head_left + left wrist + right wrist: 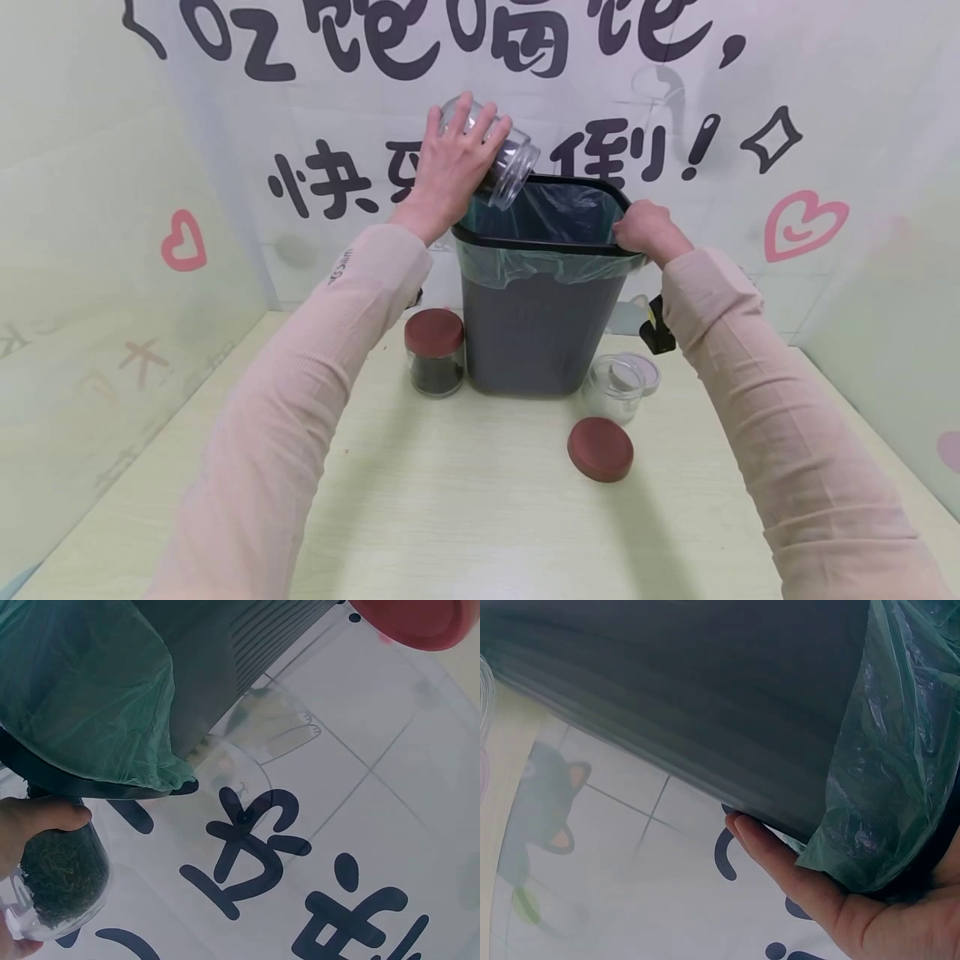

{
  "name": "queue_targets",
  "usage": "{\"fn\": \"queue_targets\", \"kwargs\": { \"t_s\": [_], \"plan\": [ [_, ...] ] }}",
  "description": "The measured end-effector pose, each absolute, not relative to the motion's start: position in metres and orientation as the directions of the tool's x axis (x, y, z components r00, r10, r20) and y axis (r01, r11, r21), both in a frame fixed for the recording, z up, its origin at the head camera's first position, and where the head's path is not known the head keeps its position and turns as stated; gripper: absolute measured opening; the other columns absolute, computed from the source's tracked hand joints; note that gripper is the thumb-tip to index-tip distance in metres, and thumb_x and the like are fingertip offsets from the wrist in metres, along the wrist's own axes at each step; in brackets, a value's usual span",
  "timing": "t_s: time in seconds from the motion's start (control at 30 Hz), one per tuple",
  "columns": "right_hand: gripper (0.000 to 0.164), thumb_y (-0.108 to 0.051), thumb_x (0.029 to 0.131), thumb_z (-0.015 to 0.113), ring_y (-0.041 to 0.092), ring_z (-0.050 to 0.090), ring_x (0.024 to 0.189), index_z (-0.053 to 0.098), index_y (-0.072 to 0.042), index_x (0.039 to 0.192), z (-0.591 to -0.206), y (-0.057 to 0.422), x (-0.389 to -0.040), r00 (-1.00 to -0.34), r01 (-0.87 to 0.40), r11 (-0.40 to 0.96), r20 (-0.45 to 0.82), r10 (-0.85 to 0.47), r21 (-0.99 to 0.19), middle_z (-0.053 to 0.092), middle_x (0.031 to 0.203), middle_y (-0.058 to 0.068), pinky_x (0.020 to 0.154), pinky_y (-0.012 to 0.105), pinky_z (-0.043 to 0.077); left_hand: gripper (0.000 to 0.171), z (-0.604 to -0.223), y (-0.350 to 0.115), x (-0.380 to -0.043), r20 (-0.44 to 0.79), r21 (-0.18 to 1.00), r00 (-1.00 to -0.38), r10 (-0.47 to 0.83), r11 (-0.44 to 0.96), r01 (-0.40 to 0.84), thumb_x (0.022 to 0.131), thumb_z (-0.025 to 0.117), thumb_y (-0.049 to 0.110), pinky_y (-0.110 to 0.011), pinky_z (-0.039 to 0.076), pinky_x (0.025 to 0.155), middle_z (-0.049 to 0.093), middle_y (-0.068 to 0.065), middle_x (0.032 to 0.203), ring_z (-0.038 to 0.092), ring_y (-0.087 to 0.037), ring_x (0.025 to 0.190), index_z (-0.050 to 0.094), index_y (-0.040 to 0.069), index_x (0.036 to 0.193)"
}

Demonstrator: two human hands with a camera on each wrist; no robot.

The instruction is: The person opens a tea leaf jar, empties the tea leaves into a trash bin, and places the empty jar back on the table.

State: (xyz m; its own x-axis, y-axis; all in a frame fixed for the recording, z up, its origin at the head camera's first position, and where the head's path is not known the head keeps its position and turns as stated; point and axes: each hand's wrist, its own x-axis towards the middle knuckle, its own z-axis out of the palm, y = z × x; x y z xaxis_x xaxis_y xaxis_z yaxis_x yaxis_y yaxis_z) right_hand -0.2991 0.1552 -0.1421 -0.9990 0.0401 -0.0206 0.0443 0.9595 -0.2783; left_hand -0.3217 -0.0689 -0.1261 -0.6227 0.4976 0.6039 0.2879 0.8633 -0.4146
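My left hand grips a clear glass jar tilted mouth-down at the left rim of a dark grey trash bin. Dark green dried leaves, like loose tea, show inside the jar in the left wrist view. A translucent green liner is folded over the bin's black rim. On the other side, my right hand holds the rim's right corner. In the right wrist view its fingers lie along the bin's outer wall, below the liner's edge.
A jar with a red-brown lid and dark contents stands left of the bin. To its right are an uncovered glass jar and a pale round lid. A red-brown lid lies in front on the table. A printed wall sheet hangs behind.
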Motion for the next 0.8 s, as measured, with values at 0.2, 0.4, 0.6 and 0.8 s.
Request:
{"fn": "queue_targets", "kwargs": {
  "t_s": [0.2,0.4,0.6,0.8],
  "plan": [
    [0.038,-0.014,0.090,0.032,0.038,0.046,0.094,0.047,0.018,0.105,-0.142,0.156,-0.299,-0.999,0.037,0.960,-0.018,0.033,-0.277,0.045,0.111,0.030,0.075,0.037,0.045,0.073,-0.126,-0.068,-0.323,0.618,-0.478,-0.564,0.548,0.831,0.284,0.068,0.066,-0.001,-0.052,0.026,0.097,0.033,-0.013,0.136,0.025,-0.034,0.127,0.034,0.012,0.132],
    [0.041,-0.020,0.089,0.035,0.041,0.045,0.100,0.050,0.016,0.104,-0.163,0.177,-0.349,-1.000,0.010,0.979,0.001,0.010,-0.203,0.047,0.113,0.029,0.089,0.044,0.038,0.073,-0.125,-0.066,-0.324,0.613,-0.520,-0.531,0.585,0.805,0.285,0.068,0.066,-0.001,-0.052,0.026,0.099,0.034,-0.013,0.136,0.025,-0.033,0.127,0.035,0.012,0.133],
    [0.041,-0.027,0.086,0.040,0.039,0.050,0.091,0.055,0.010,0.094,-0.193,0.208,-0.411,-0.997,-0.031,0.990,0.069,-0.022,-0.139,0.052,0.108,0.025,0.087,0.046,0.037,0.070,-0.125,-0.065,-0.324,0.622,-0.563,-0.484,0.616,0.781,0.271,0.068,0.065,-0.003,-0.050,0.025,0.101,0.037,-0.011,0.134,0.027,-0.031,0.128,0.037,0.013,0.131],
    [0.041,-0.020,0.089,0.038,0.040,0.046,0.102,0.049,0.016,0.105,-0.159,0.180,-0.346,-0.999,-0.021,0.980,-0.023,-0.026,-0.196,0.047,0.115,0.029,0.094,0.042,0.035,0.060,-0.125,-0.061,-0.325,0.625,-0.607,-0.452,0.636,0.760,0.230,0.076,0.062,0.001,-0.047,0.025,0.102,0.038,-0.007,0.135,0.028,-0.028,0.128,0.040,0.017,0.130]
  ]
}}
